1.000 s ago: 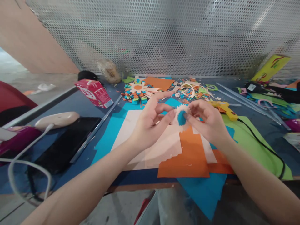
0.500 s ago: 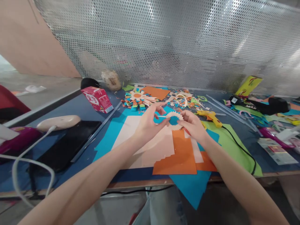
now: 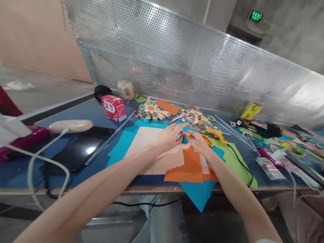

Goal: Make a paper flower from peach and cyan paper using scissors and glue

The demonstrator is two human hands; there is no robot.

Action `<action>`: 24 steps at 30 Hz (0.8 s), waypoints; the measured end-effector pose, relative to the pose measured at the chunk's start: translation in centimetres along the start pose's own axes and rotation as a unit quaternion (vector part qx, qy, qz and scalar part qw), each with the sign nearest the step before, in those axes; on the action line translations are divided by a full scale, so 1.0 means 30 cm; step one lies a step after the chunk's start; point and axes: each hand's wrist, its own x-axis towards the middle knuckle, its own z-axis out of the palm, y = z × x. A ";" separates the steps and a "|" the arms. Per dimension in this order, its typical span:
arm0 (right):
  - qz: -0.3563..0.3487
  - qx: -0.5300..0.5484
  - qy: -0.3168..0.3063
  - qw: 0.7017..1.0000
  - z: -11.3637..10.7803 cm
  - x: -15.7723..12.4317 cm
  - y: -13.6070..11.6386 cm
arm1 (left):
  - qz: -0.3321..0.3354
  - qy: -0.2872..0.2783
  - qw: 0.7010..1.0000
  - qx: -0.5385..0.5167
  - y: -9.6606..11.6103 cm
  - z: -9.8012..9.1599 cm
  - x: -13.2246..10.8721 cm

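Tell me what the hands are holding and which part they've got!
The left hand and right hand hold a pale, jagged-edged paper ring, apparently by opposite sides of its rim.

Left of the left hand (image 3: 169,137), flat pale paper (image 3: 143,141) permits passage; beyond the right hand (image 3: 198,142), a glue gun (image 3: 218,135) obstructs.
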 end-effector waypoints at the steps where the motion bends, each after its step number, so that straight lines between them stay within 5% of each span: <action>1: -0.003 -0.016 0.006 1.000 0.005 0.004 0.004 | 0.004 0.001 1.000 0.012 -0.002 0.002 0.001; 8: -0.003 -0.129 0.077 0.989 0.033 0.026 -0.011 | -0.004 -0.013 0.999 0.052 -0.004 -0.006 0.012; 15: 0.000 -0.180 0.108 0.978 0.071 0.039 -0.033 | -0.137 0.026 0.989 -0.057 0.011 -0.020 0.018; 20: -0.020 -0.240 0.128 0.962 0.090 0.025 -0.057 | -0.220 0.102 0.956 -0.165 -0.013 -0.023 0.013; 24: 0.012 -0.156 0.161 0.974 0.085 0.023 -0.046 | -0.214 0.150 0.932 -0.250 -0.030 -0.025 0.009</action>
